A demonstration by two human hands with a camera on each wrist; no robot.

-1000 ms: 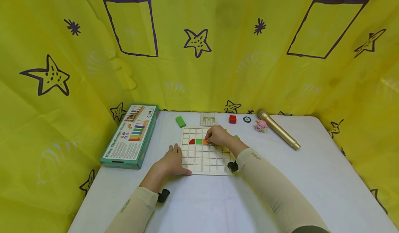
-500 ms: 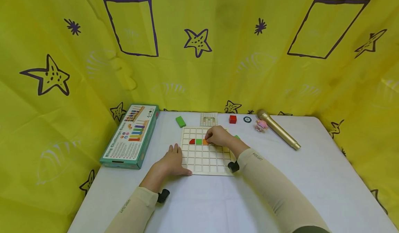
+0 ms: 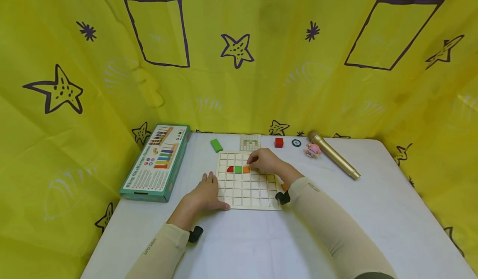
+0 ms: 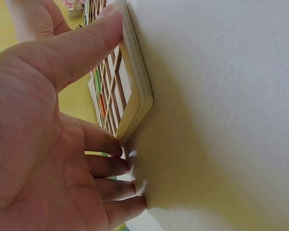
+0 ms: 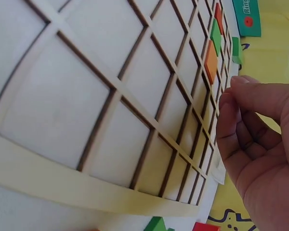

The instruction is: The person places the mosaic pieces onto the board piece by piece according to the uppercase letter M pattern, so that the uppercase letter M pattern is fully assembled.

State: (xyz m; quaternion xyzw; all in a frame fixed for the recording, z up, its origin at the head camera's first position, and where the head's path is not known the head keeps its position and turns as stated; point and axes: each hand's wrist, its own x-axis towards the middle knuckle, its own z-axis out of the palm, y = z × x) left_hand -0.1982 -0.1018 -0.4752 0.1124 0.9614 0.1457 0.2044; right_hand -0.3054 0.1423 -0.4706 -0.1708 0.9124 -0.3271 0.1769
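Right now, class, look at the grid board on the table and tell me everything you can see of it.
The grid board is a pale, square, wooden-looking tray, split by thin ridges into many small square cells. It lies flat on the white table. Three coloured pieces fill neighbouring cells in its second row: red, green and orange; the other cells in view show white. The left hand rests against its near left corner, thumb along the front edge. The right hand hovers over its far right part with fingers curled.

The grid board (image 3: 246, 188) looks like pale, smooth, matt wood (layered at its edge). The surface (image 3: 373, 212) is matt white. The microphone (image 3: 333, 154) has a gold metallic sheen; the box (image 3: 157, 163) looks like glossy cardboard.
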